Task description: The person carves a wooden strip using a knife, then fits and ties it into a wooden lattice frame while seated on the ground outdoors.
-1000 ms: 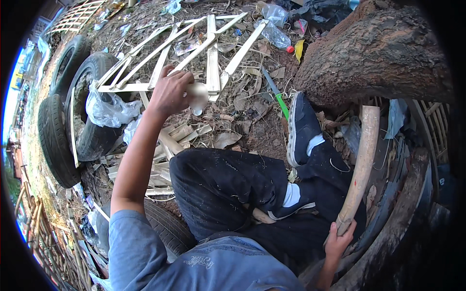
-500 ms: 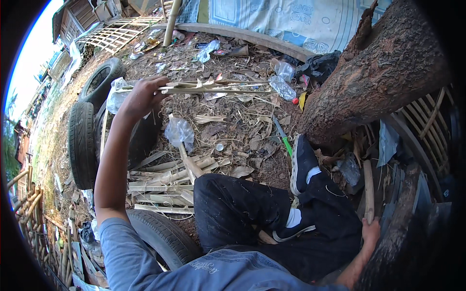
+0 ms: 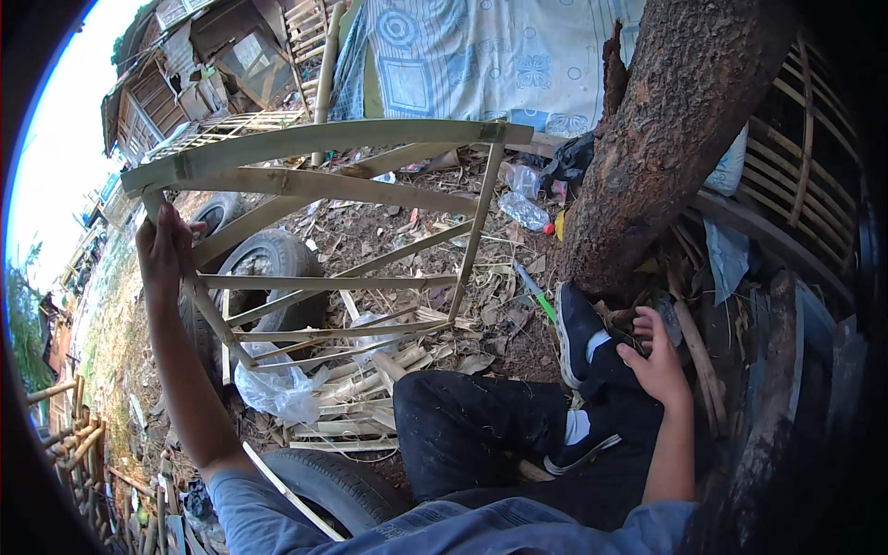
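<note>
A flat frame of split bamboo slats [image 3: 361, 136], with crosspieces and diagonals, is raised in front of me. My left hand [image 3: 164, 245] grips its left end piece, and the frame's far end reaches toward the tree. My right hand [image 3: 659, 359] is lifted above my leg near the dark shoe [image 3: 571, 335], fingers apart and holding nothing. A wooden stick [image 3: 700, 365] leans just to the right of that hand. On the ground past the shoe lies a green-handled knife [image 3: 536, 290].
A thick tree trunk [image 3: 666, 120] rises at the right. Old tyres [image 3: 347, 481] lie to my left and behind the frame. A clear plastic bag [image 3: 275, 390], bamboo offcuts [image 3: 344, 431] and a plastic bottle [image 3: 524, 212] litter the ground. A patterned cloth [image 3: 481, 69] hangs behind.
The bamboo frame, edge-on before, has been tilted up to show its open face, and my left hand has moved left. My right hand has let go of the wooden stick and risen.
</note>
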`<action>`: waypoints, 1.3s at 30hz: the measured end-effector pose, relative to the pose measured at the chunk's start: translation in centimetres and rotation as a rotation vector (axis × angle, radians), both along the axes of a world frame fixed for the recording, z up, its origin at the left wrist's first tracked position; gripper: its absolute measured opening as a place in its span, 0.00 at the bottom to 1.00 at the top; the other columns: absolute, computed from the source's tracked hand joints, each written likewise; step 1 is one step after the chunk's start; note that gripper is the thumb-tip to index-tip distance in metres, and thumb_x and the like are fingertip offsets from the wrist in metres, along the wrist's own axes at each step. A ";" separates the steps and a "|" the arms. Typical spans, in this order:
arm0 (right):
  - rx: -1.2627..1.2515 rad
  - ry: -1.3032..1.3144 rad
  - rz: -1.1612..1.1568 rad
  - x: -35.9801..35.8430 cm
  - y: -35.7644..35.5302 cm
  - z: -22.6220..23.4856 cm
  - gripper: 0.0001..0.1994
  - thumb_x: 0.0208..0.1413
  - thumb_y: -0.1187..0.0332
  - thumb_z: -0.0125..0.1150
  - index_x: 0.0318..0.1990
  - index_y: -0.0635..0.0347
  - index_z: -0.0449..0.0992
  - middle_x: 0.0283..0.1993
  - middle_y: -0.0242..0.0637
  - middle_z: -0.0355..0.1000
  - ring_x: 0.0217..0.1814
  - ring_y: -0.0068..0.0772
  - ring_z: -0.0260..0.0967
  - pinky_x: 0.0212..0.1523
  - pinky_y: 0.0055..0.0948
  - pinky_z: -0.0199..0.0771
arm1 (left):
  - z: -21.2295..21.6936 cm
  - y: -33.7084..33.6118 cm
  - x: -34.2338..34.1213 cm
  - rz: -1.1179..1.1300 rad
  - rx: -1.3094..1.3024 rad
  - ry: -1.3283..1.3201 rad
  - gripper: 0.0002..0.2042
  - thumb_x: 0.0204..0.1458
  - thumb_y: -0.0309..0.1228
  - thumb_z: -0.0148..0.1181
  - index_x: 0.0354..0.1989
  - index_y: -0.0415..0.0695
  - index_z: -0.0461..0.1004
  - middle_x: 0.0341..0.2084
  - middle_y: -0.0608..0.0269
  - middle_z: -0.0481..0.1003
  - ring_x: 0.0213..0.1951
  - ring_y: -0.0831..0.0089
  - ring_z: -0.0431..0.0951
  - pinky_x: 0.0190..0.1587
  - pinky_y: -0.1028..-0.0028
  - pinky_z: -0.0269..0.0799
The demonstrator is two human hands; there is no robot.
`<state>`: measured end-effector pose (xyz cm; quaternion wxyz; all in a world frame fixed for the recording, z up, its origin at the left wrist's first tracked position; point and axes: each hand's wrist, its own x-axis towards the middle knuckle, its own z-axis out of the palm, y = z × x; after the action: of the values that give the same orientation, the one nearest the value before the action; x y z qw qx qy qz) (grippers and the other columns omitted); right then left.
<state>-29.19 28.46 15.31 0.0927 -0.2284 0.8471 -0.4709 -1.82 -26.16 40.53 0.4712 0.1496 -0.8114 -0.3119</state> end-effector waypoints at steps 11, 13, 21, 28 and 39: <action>-0.700 0.116 0.267 -5.0 -19.5 8.4 0.52 0.49 0.51 0.70 0.71 0.63 0.40 0.72 0.60 0.43 0.77 0.53 0.37 0.72 0.47 0.39 | 1.9 3.7 11.1 -0.033 0.162 0.237 0.19 0.67 0.47 0.42 0.25 0.49 0.59 0.13 0.74 0.54 0.16 0.84 0.52 0.43 0.66 0.76; -0.901 0.055 0.354 -6.4 -22.3 9.3 0.46 0.50 0.52 0.69 0.69 0.64 0.49 0.69 0.57 0.52 0.73 0.47 0.50 0.68 0.43 0.53 | 0.8 3.6 11.4 -0.083 0.170 0.254 0.20 0.66 0.48 0.42 0.24 0.49 0.59 0.13 0.74 0.54 0.15 0.84 0.53 0.43 0.66 0.76; -1.103 -0.168 0.669 -4.4 -23.2 13.5 0.06 0.57 0.69 0.60 0.35 0.63 0.74 0.27 0.35 0.71 0.26 0.24 0.71 0.37 0.31 0.76 | 1.7 -3.1 13.5 -0.386 0.096 0.422 0.30 0.60 0.62 0.39 0.22 0.45 0.61 0.14 0.67 0.58 0.16 0.73 0.58 0.47 0.54 0.70; -1.366 0.128 0.298 -5.6 -21.8 16.0 0.12 0.58 0.71 0.58 0.22 0.58 0.67 0.14 0.24 0.56 0.12 0.16 0.50 0.21 0.28 0.65 | 6.1 -7.9 -1.2 -0.468 -0.003 0.561 0.43 0.34 0.81 0.45 0.29 0.45 0.65 0.19 0.70 0.61 0.23 0.76 0.60 0.27 0.76 0.55; -1.104 0.427 -0.032 -6.8 -31.7 8.5 0.10 0.58 0.68 0.63 0.29 0.67 0.77 0.23 0.28 0.73 0.26 0.14 0.67 0.27 0.21 0.65 | -11.1 -6.6 -12.0 0.092 0.381 -0.372 0.46 0.54 0.62 0.53 0.66 0.34 0.48 0.58 0.34 0.65 0.62 0.53 0.64 0.63 0.63 0.58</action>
<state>-35.95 -3.21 23.79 -0.2195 -0.3200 0.4800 -0.7868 -13.78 -32.81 29.42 0.2913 0.3270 -0.8029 -0.4045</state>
